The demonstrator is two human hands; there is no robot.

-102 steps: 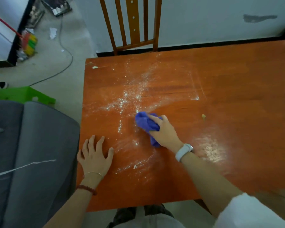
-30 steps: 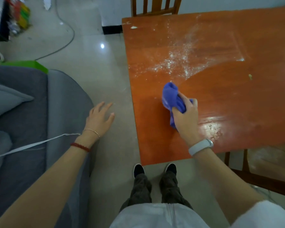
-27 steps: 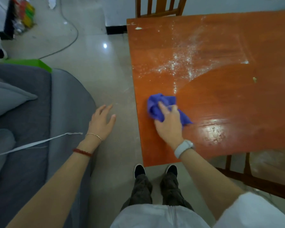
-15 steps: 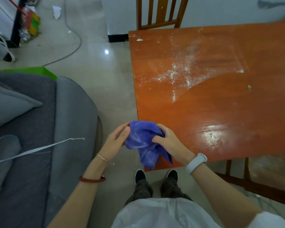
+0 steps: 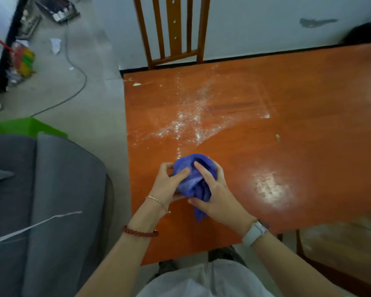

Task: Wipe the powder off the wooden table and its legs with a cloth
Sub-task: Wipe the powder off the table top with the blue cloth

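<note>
A pale floor is running down the left side, with a grey sofa [image 5: 51, 200] sitting low on the left, a green object [image 5: 24, 126] peeking out behind it and a cable [image 5: 77, 82] trailing across the floor further back. Moving right, the orange wooden table [image 5: 308, 146] is filling most of the view, a wooden chair [image 5: 171, 31] standing at its far edge against the wall. White powder [image 5: 186, 123] is lying scattered across the far left part of the top, and a fainter smeared patch [image 5: 270, 187] is showing nearer on the right.

Over the near left part of the table, the left hand [image 5: 167, 187] is gripping the blue cloth [image 5: 194, 179] with curled fingers, and just right of it the right hand [image 5: 214, 194] is clutching the same bundle, a tail of cloth hanging below. The cloth is looking bunched between both hands, lifted off the wood as far as one can tell.

My read: this is a regathering pause mid-wipe, with the top only partly done and the legs out of view. The next move is calling for a fresh face of cloth pressed down beyond the hands and swept through that far powder.
</note>
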